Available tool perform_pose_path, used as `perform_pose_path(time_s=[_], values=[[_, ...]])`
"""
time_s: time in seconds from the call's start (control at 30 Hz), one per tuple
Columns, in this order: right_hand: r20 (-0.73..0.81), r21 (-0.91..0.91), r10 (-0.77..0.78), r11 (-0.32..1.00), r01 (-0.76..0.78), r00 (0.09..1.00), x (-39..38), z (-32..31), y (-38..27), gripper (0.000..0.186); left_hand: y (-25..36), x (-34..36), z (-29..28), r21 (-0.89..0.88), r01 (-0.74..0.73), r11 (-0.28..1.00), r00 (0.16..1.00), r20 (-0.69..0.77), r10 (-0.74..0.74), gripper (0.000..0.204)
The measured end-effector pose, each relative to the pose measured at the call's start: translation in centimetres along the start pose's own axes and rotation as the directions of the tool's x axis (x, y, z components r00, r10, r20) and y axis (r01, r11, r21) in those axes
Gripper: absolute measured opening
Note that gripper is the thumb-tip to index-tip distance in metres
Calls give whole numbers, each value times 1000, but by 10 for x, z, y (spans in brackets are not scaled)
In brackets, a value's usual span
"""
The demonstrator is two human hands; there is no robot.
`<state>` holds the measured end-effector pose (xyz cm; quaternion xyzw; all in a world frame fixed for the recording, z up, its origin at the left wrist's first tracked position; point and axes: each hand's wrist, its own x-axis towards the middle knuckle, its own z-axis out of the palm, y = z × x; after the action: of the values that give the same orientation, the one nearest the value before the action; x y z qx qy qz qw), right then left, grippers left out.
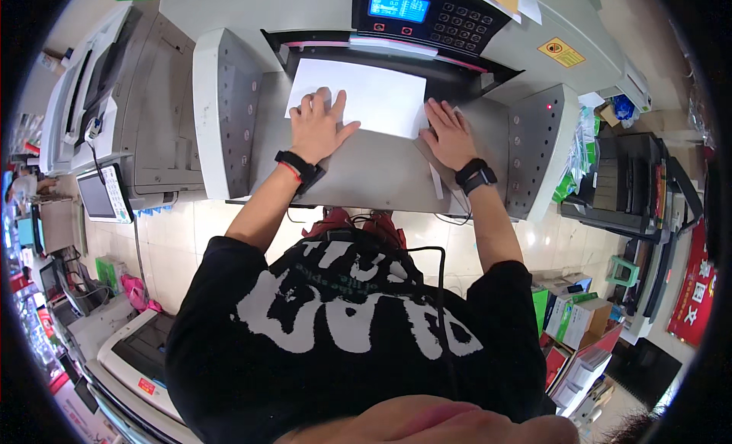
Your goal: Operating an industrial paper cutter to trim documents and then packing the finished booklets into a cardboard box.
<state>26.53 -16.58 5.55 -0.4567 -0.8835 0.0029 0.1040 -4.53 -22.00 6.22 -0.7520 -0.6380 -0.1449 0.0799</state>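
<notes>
Currently, my left hand on the paper, my right hand at its right end

Closest to me is my black shirt with white print, a black cable running down it. Past it, red shoes show under the front edge of the table, a grey metal bed. A black band and a red string are on my left wrist, a black watch on my right.

A thin pale strip lies near the table's front edge, right of its middle. My left hand is unfolded, fingers spread, their tips on the paper's near left part; the thumb points right. My right hand lies palm down, fingers stretched out along the paper's right end, thumb at its near right corner; I can't tell how firmly it touches.

The white paper lies flat toward the table's back edge, slightly askew, between the left wall and the right wall. Behind it, over the back edge, sits a dark control panel with a lit blue screen; a yellow sticker is to its right.

Farther off, a grey copier stands left; a dark machine, a green stool and a red banner are right.
</notes>
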Motion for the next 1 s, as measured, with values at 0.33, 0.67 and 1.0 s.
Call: perform_pose_path(time_s=[0.33, 0.67, 1.0], values=[[165, 322, 36, 943, -88, 986, 36, -20, -26, 54, 39, 74, 34, -351, 147, 925, 989, 60, -134, 58], [98, 191, 90, 976, -107, 991, 77, 24, -12, 66, 49, 205, 96, -81, -118, -990, 597, 790, -136, 15], [174, 121, 40, 991, -61, 984, 83, 9, -11, 67, 46, 211, 98, -178, -14, -984, 651, 745, -144, 23]])
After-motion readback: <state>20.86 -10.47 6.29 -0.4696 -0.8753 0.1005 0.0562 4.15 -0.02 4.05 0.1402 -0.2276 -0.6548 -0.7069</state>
